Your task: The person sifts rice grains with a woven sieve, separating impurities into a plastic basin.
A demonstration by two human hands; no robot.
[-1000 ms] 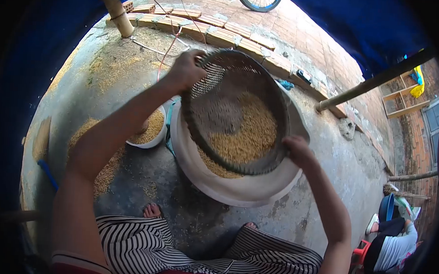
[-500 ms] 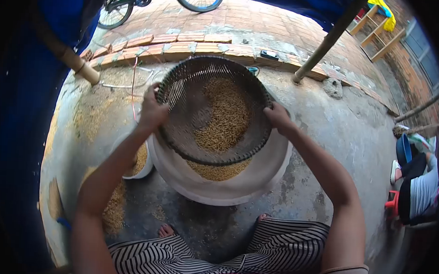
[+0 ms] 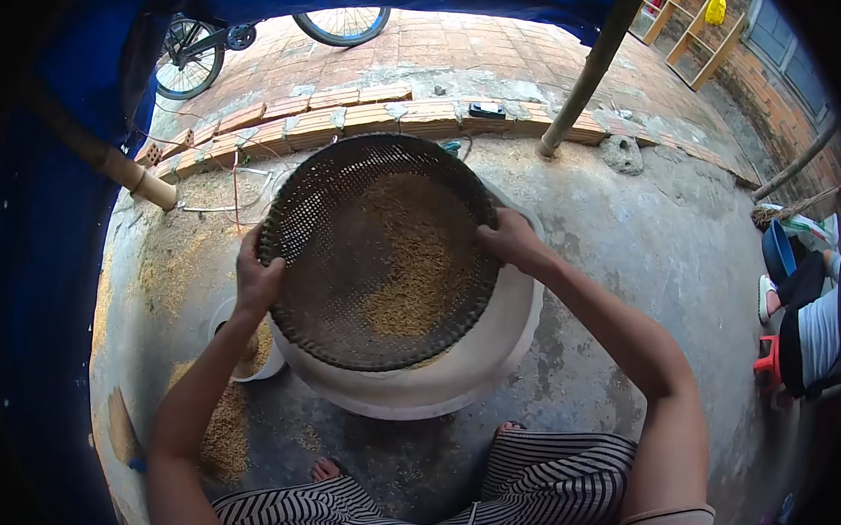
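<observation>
A round woven sieve (image 3: 320,305) is held up between my hands, with golden grain (image 3: 410,285) lying on its mesh, mostly right of the middle. My left hand (image 3: 258,279) is closed on the left rim, thumb on the inner side. On the upper right rim my right hand (image 3: 506,236) grips with its thumb over the edge. Beneath the sieve stands a large pale basin (image 3: 472,373), whose inside is mostly hidden by the sieve.
A small white bucket (image 3: 271,364) with grain stands left of the basin, near a grain pile (image 3: 225,432). Bamboo poles, a brick edge (image 3: 370,118) and a bicycle (image 3: 190,55) are ahead. A person (image 3: 816,336) sits at the far right by a blue basin (image 3: 778,250).
The sieve has moved left and closer to me with both hands, covering more of the basin. The grain on it is more thinly spread. The camera view has shifted slightly.
</observation>
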